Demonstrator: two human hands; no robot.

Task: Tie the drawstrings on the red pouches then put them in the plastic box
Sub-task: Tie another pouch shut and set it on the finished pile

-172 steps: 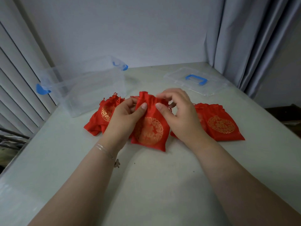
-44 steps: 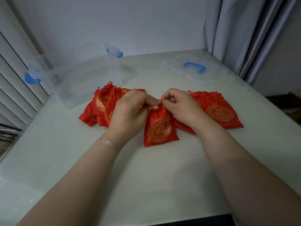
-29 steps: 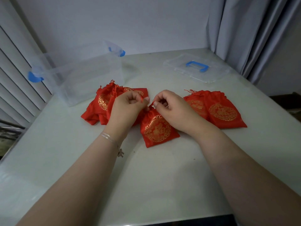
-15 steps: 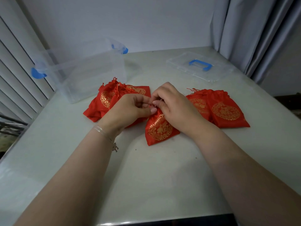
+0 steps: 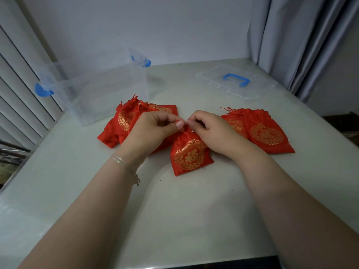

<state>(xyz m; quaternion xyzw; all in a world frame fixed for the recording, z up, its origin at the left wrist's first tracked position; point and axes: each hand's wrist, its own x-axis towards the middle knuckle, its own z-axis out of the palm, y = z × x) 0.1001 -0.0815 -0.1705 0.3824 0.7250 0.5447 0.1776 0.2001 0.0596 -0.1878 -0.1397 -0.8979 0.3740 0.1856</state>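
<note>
The plastic box [image 5: 101,90] stands with no pouch in it at my far left; red pouches lie in piles left [image 5: 124,121] and right [image 5: 260,131]; my left hand [image 5: 153,129] and right hand [image 5: 211,129] pinch the drawstrings [image 5: 184,124] of the centre pouch [image 5: 189,154], its knot seemingly unfinished; I judge nearly everything remains.

The middle pouch [image 5: 189,155] lies on the table [image 5: 184,210], near its centre — every place here is told from it. Left of it, touching, lies a heap of pouches [image 5: 124,123]; right of it, two overlapping pouches [image 5: 266,133]. Behind and to the left stands the plastic box [image 5: 104,88]; behind and to the right lies the box lid [image 5: 235,81]. The left hand [image 5: 153,131] and right hand [image 5: 211,129] meet at its gathered top — fingertips almost touching.
</note>
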